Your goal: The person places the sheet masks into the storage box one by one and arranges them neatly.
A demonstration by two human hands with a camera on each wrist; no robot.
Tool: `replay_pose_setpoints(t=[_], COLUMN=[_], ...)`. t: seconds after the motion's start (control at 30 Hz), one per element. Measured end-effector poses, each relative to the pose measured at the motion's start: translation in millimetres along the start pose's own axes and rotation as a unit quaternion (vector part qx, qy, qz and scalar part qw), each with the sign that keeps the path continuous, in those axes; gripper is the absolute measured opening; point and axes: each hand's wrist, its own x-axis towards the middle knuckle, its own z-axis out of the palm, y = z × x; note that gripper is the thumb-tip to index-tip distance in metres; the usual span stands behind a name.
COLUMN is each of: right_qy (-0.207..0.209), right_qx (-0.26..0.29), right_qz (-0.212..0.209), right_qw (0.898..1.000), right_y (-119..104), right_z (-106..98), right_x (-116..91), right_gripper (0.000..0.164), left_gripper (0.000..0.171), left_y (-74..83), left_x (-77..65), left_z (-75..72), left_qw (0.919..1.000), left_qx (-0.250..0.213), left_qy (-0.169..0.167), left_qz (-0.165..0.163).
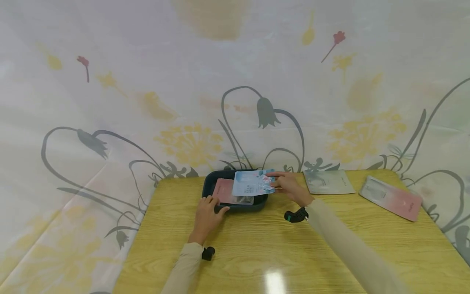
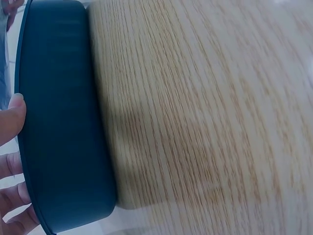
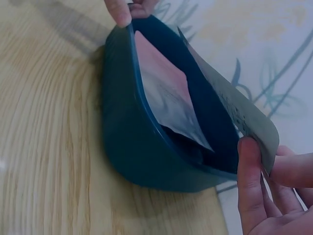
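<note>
A dark blue-green plastic basket point(image 1: 240, 208) stands near the table's back edge. My left hand point(image 1: 207, 215) grips its front left corner, thumb and fingers on either side of the rim; the left wrist view has the basket's side wall point(image 2: 61, 122) close up. Inside lies a pink and silver face mask packet point(image 3: 161, 68), tilted. Above the basket, my right hand point(image 1: 292, 188) pinches the right end of a light blue face mask packet point(image 1: 249, 183) with a floral print. That packet partly covers the pink one in the head view.
To the right on the wooden table point(image 1: 238, 253) lie a pale silver-grey packet point(image 1: 328, 182) and, farther right, a pink and silver packet point(image 1: 394, 200). A flower-printed cloth point(image 1: 165, 81) hangs directly behind the table's back edge.
</note>
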Motion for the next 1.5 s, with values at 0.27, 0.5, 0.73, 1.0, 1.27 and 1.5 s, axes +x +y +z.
replay_pose_setpoints(t=[0.27,0.5,0.73,1.0,1.27,1.5], right_qy=[0.023,0.070,0.084,0.098,0.072,0.072], right_qx=[0.003,0.008,0.003,-0.105,-0.166,-0.210], right_qz=[0.012,0.019,-0.010,-0.061,-0.068,-0.064], right_qw=[1.000,0.997,0.996,0.988,0.981,0.973], right_y=[2,14,21,33,34,31], right_z=[29,58,81,85,89,92], right_x=[22,37,41,40,45,44], right_gripper=[0.041,0.036,0.035,0.036,0.042,0.034], left_gripper=[0.036,0.038,0.038,0.037,0.039,0.038], left_y=[0.4,-0.3,-0.6,-0.7,-3.7,-2.9], left_x=[2.0,2.8,0.6,0.2,0.6,-0.2], left_z=[2.3,5.3,7.8,10.1,8.4,5.1], left_qw=[1.0000,0.9991,1.0000,0.9999,0.9998,0.9999], left_qx=[-0.008,-0.007,-0.002,-0.011,-0.007,-0.007], left_qy=[0.003,-0.027,0.000,0.003,0.016,0.011], left_qz=[-0.005,-0.032,-0.002,-0.001,0.008,-0.005])
